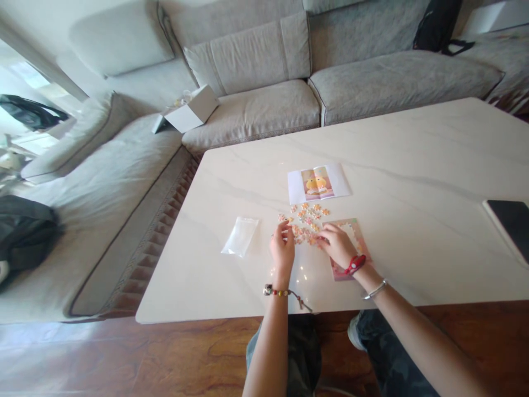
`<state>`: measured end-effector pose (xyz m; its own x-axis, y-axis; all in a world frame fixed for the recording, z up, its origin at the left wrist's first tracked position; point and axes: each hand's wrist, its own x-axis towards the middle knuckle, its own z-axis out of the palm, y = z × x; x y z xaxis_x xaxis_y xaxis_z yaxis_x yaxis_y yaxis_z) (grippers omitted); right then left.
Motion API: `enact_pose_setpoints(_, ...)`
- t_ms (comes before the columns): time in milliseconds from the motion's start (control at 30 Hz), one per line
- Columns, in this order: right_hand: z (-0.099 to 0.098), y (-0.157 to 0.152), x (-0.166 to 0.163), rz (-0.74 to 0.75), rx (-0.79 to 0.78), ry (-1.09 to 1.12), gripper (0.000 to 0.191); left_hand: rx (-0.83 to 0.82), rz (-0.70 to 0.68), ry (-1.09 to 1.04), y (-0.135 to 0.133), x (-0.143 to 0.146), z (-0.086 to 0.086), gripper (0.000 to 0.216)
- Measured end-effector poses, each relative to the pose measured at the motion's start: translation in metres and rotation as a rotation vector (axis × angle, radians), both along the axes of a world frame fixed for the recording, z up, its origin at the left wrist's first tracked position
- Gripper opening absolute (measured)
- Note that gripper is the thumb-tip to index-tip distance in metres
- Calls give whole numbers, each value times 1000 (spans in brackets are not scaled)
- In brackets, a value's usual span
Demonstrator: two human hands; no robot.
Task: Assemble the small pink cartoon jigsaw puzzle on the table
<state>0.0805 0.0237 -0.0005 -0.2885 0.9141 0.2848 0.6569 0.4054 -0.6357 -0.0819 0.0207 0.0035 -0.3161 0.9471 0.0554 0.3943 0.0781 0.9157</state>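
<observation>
Two hands meet at a small scatter of puzzle pieces (306,223) on the pale marble table (413,165), seen from the head camera. The pieces lie just ahead of both hands and partly between them, a loose heap that spreads forward from the fingertips. They are tiny, in pink, orange and cream, and too small to make out singly.

The left hand (282,246) stands on its edge with the fingers curled in. Its fingertips touch the near left side of the heap, but whether they pinch a piece cannot be told. The right hand (338,245) lies palm down with its fingers stretched leftward onto the near right side of the heap. Its grip is hidden too. Both hands are about equally close to the pieces.

Under the right hand and wrist lies a pink puzzle board (357,231), its long axis running away from the person. It touches the heap on its left side.

Beyond the heap, further from the hands, a white reference sheet (319,183) shows a yellow figure. To the left of the left hand, near but apart, lies a clear plastic bag (240,236). Well off to the right of the right hand, a dark tablet (511,223) rests at the table edge. A grey sofa (256,105) runs beyond the table.
</observation>
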Motion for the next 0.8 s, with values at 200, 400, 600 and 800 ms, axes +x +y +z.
enact_pose_setpoints(200,-10,-9,-28,99,-17,-64,14,-10,125,40,34,-44,8,25)
enact_pose_setpoints(400,-11,-5,-22,118,-5,-121,16,-107,139,54,28,-58,-5,26)
enact_pose_setpoints(600,-5,0,-9,156,34,-92,17,-148,52,269,25,-60,2,22)
enact_pose_setpoints(800,-1,14,23,-23,86,-21,16,-123,-184,410,22,-53,10,18)
